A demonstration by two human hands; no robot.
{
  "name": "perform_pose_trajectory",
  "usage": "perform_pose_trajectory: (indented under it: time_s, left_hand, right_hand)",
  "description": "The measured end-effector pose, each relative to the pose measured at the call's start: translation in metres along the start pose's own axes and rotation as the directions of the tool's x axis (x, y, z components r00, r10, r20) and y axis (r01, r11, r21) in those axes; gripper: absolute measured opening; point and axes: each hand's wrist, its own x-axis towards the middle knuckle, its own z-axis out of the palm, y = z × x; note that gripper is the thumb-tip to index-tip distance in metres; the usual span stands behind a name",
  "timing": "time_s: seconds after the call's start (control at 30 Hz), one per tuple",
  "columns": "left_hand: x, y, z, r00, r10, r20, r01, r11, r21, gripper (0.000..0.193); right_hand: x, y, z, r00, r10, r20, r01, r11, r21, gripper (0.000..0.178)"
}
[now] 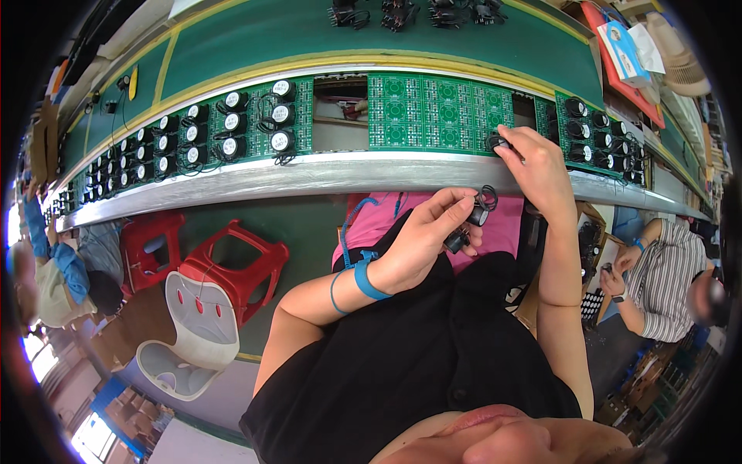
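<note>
My right hand (pixel 542 168) pinches a small black round component with a wire (pixel 497 142) at the lower right corner of a green circuit board panel (pixel 422 117). The fingertips partly cover that component. Closer to my body, my left hand (pixel 421 238) is closed around a few black cylindrical components with coiled black wires (pixel 478 216); one hangs below the fingers. No round components stand on the panel in front of me. Farther left on the rail, another board panel (pixel 303 100) carries black components with white round tops. A blue wrist strap (pixel 363 280) circles my left wrist.
A metal rail (pixel 340 172) runs along the near edge of the line. Bundled black components (pixel 398 15) lie on the green bench beyond. More filled boards (pixel 599 131) stand at right. Red stools (pixel 232 267) and a white seat (pixel 201 317) are at left. A co-worker in stripes (pixel 665 282) sits at right.
</note>
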Motion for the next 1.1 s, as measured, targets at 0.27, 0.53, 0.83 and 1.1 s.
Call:
perform_pose_trajectory:
  time_s: [0.27,0.53,0.83,1.1]
  left_hand:
    - [0.002,0.007,-0.003,0.997,0.076,-0.001,-0.076,0.997,-0.014,0.038]
    - [0.007,0.01,-0.002,0.998,0.0,0.064,0.004,0.998,-0.056,0.045]
    - [0.001,0.013,-0.003,0.995,0.009,0.1,-0.014,0.998,0.054,0.043]
    - [0.009,0.01,-0.001,0.939,0.34,0.043,-0.343,0.926,0.16,0.03]
  right_hand:
    - [-0.022,-0.027,-0.018,0.954,-0.125,-0.272,0.117,0.992,-0.046,0.046]
    - [-0.018,-0.048,-0.028,0.924,-0.374,0.083,0.304,0.847,0.436,0.044]
    - [-0.022,-0.053,-0.027,0.947,-0.318,0.041,0.283,0.89,0.357,0.024]
    - [-0.023,-0.048,-0.026,0.985,-0.169,0.026,0.11,0.744,0.659,0.024]
